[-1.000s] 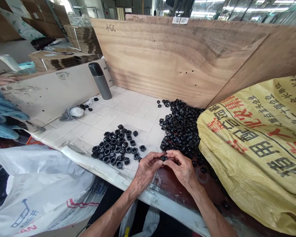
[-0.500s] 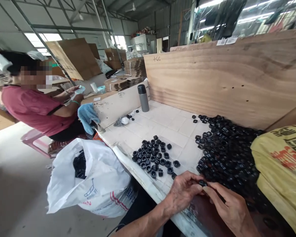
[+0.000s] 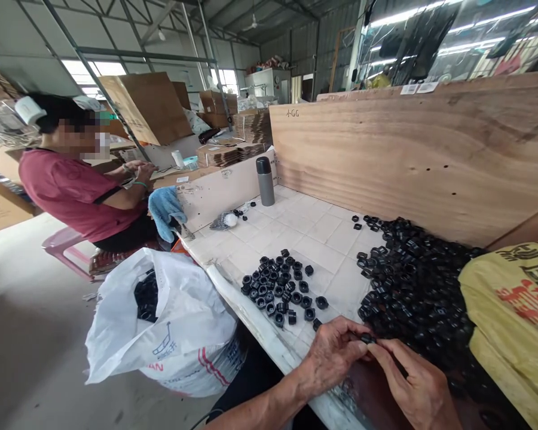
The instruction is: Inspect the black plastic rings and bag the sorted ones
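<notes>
Between my two hands, at the front edge of the table, is a small black plastic cap-like part (image 3: 366, 338). My left hand (image 3: 336, 349) pinches it from the left with thumb and fingers. From the other side, the fingertips of my right hand (image 3: 412, 373) close on the same part. Just beyond my left hand lies a loose group of similar round black parts (image 3: 273, 285), some with their hollow side up. Past my right hand spreads a large heap of black ring-like parts (image 3: 416, 280). Fingers cover much of the held part.
A white sack (image 3: 161, 334) with black parts inside stands left of the table (image 3: 318, 239). A yellow bag (image 3: 511, 322) lies at right. At the back are a grey flask (image 3: 265, 182) and a wooden board (image 3: 407, 155). A co-worker (image 3: 80, 179) sits at left beside a blue towel (image 3: 165, 209).
The view has shifted slightly, so the scene sits a little lower and farther right. Both my hands stay on the black part. The co-worker's hands have moved.
</notes>
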The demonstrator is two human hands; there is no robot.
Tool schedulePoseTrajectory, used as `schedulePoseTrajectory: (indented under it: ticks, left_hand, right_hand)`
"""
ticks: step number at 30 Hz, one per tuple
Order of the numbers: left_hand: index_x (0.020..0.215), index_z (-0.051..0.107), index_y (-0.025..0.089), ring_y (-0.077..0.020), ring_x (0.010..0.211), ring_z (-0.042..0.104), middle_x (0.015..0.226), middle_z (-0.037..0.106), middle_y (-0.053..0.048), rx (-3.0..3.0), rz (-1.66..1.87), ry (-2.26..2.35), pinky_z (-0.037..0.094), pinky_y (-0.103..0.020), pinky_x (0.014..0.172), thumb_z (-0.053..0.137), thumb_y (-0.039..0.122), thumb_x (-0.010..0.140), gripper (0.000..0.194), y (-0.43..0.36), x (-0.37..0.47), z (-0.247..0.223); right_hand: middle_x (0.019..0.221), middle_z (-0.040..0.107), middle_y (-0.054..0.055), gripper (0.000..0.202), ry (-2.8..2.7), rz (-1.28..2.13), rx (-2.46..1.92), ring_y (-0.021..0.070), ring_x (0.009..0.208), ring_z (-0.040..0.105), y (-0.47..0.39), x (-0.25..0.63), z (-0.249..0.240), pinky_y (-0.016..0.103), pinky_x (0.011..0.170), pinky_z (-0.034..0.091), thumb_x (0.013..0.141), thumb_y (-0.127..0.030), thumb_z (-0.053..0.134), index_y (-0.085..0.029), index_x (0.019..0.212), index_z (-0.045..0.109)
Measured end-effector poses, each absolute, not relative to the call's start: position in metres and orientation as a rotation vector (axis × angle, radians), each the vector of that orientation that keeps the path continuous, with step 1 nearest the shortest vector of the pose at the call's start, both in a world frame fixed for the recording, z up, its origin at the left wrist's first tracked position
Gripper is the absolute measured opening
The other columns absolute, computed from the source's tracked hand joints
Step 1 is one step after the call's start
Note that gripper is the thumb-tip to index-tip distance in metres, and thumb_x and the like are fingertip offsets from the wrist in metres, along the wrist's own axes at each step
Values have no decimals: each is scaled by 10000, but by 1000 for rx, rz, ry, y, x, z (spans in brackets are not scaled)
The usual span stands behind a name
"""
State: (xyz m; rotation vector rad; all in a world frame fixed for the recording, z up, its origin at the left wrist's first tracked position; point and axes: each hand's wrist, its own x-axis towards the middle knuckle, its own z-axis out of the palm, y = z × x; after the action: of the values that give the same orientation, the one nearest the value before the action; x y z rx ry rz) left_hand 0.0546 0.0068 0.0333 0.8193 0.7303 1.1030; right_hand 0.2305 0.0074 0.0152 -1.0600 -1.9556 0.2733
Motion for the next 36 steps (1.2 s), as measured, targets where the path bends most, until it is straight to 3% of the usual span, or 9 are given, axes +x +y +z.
schedulePoseTrajectory:
  ticks: [2, 8, 12, 16, 21, 26, 30, 33, 36]
  left_hand:
    - [961, 736, 129, -170, 774, 687, 862, 719, -84, 813, 1105, 729, 545, -315, 808, 841, 483, 688, 459, 7, 55, 34]
    - [985, 726, 128, -211, 803, 708, 829, 716, -85, 796, 1098, 725, 552, -364, 841, 848, 481, 678, 484, 6, 55, 36]
    - [981, 718, 130, -187, 786, 700, 849, 720, -86, 813, 1100, 741, 548, -327, 815, 833, 473, 703, 457, 6, 55, 34]
    - [963, 713, 130, -152, 737, 684, 856, 721, -79, 811, 1110, 714, 540, -288, 772, 834, 460, 708, 434, 7, 55, 32]
    - [998, 707, 123, -195, 779, 704, 831, 722, -86, 812, 1113, 716, 549, -347, 831, 823, 460, 723, 450, 7, 55, 30]
    - [1002, 705, 121, -166, 709, 684, 789, 710, -72, 843, 1102, 752, 548, -316, 765, 808, 475, 733, 457, 8, 55, 28]
    - [1005, 701, 127, -168, 732, 682, 807, 717, -71, 852, 1097, 730, 541, -313, 779, 799, 450, 752, 422, 8, 54, 31]
    - [1010, 695, 139, -170, 761, 680, 840, 724, -67, 876, 1097, 724, 534, -303, 792, 778, 428, 784, 377, 8, 53, 35]
    - [1015, 695, 156, -183, 830, 679, 934, 729, -73, 898, 1089, 738, 530, -297, 811, 759, 416, 807, 339, 10, 51, 37]
  right_hand:
    - [638, 670, 30, 233, -1962, 250, -1074, 149, 534, 659, 6, 229, 13, 210, 576, 567, 967, -308, 567, -215, 806, 707]
    - [933, 735, 70, 233, -1910, 211, -1108, 203, 783, 731, 3, 226, 22, 256, 738, 606, 946, -355, 586, -221, 1116, 674]
    - [797, 721, 38, 158, -1929, 221, -1065, 172, 660, 712, 6, 223, 24, 228, 659, 593, 964, -325, 562, -226, 984, 683]
    - [621, 663, 11, 291, -1940, 208, -1082, 143, 507, 655, 8, 221, 23, 210, 539, 554, 998, -340, 501, -224, 782, 658]
    - [898, 750, 64, 261, -1892, 190, -1128, 190, 716, 735, 4, 221, 27, 232, 676, 605, 950, -411, 578, -211, 1086, 674]
    - [715, 716, 24, 182, -1894, 289, -1093, 148, 570, 680, 7, 225, 20, 199, 593, 567, 968, -314, 561, -220, 900, 701]
    - [863, 733, 67, 188, -1895, 388, -1181, 176, 716, 699, 4, 224, 25, 236, 675, 561, 969, -316, 553, -189, 996, 690]
    - [648, 611, 11, 316, -1914, 525, -1258, 141, 580, 591, 0, 223, 35, 247, 598, 487, 992, -310, 497, -205, 716, 608]
    - [617, 512, -13, 307, -1904, 573, -1302, 128, 546, 498, -3, 222, 40, 251, 534, 415, 957, -348, 549, -207, 685, 546]
